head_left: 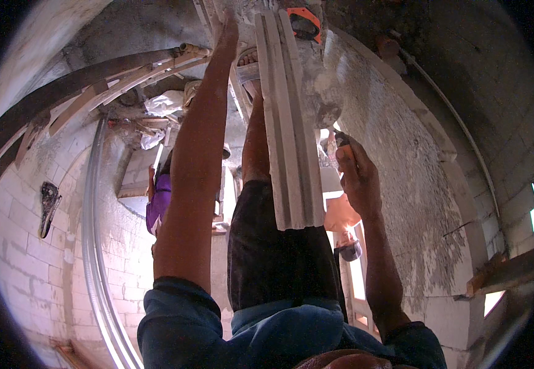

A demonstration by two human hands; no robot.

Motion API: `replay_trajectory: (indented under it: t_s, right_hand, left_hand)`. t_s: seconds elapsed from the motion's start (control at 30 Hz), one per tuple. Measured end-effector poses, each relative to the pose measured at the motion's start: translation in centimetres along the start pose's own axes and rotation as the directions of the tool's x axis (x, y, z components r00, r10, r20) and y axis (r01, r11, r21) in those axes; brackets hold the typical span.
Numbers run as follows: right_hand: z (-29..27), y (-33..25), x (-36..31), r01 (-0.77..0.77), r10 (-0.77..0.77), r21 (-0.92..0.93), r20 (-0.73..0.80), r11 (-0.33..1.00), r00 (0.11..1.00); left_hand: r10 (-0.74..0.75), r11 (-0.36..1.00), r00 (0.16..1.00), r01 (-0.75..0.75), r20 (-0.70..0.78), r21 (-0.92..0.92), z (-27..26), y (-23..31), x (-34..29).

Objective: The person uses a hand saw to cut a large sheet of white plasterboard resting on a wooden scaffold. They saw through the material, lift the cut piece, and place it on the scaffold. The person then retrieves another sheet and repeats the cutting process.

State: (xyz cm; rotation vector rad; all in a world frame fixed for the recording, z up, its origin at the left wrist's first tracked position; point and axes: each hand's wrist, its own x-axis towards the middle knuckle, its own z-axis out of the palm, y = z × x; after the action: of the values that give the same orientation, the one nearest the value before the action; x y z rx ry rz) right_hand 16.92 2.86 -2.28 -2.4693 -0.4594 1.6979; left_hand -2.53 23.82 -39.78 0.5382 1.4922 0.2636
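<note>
My right hand (358, 175) is closed round the handle of a trowel (328, 115). The trowel's small grey blade points away from me, beside a long pale grooved moulding (288, 123). That moulding runs lengthwise in front of my body, its near end over my dark shorts. My left arm reaches far forward, left of the moulding. My left hand (222, 23) is at the upper edge of the picture, where its fingers are too dim and cut off to read.
An orange-framed object (304, 26) with a dark middle lies near the moulding's far end. A rough plastered wall (396, 160) rises at right. Timber pieces (119, 67) stand at left near long metal strips (91, 246). Two people, in purple (158, 203) and orange (341, 212), are behind.
</note>
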Motion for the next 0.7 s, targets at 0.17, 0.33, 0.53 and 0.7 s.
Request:
replay_trajectory:
  t_s: [0.17, 0.33, 0.53, 0.7]
  right_hand:
    - [0.6, -2.9, 4.3, 0.199, -0.184, -0.170, 0.099, 0.965, 0.978]
    - [1.0, -5.5, 4.9, 0.270, -0.204, -0.467, 0.187, 0.842, 0.961]
    - [-7.8, -5.2, -3.2, 0.163, -0.123, -0.192, 0.206, 0.968, 0.971]
    - [-3.9, -5.5, 11.1, 0.360, -0.391, -0.248, -0.090, 0.899, 0.916]
  left_hand:
    - [-0.115, 0.976, 0.971, 0.150, 0.208, -0.161, 0.0, -4.3, -12.7]
    - [-0.405, 0.872, 0.903, 0.429, 0.146, -0.237, 2.7, -5.1, -23.4]
    - [-0.041, 0.957, 0.980, 0.095, 0.195, -0.275, 2.7, -0.8, -32.8]
    - [0.213, 0.752, 0.928, -0.356, 0.307, 0.555, 1.6, 4.1, -40.7]
